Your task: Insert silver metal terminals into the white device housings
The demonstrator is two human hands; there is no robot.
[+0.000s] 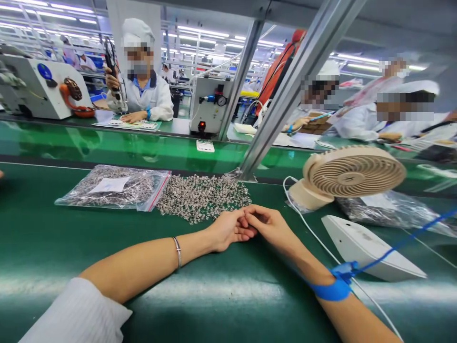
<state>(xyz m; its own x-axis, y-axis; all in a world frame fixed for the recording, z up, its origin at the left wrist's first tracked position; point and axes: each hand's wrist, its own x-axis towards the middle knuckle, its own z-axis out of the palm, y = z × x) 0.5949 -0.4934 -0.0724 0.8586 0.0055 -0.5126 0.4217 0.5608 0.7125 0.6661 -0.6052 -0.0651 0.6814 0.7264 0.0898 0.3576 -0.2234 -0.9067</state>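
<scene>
My left hand (231,230) rests palm up on the green bench, its fingers curled and its thumb pinched at the fingertips of my right hand. From the right, my right hand (270,225) meets it with thumb and forefinger pressed together. Whatever lies between the fingers is too small or hidden to make out. Just beyond both hands spreads a loose pile of small shiny metal parts (203,194). Left of the pile lies a clear zip bag (110,186) full of similar parts, with a white label. A blue wrist strap (333,288) circles my right wrist.
A beige fan (353,172) with a white cable stands at the right. Near it are a white wedge-shaped box (371,247) and another filled bag (389,207). Behind the metal post (274,95) runs a green conveyor (150,143) with a white part (205,146). Co-workers sit beyond.
</scene>
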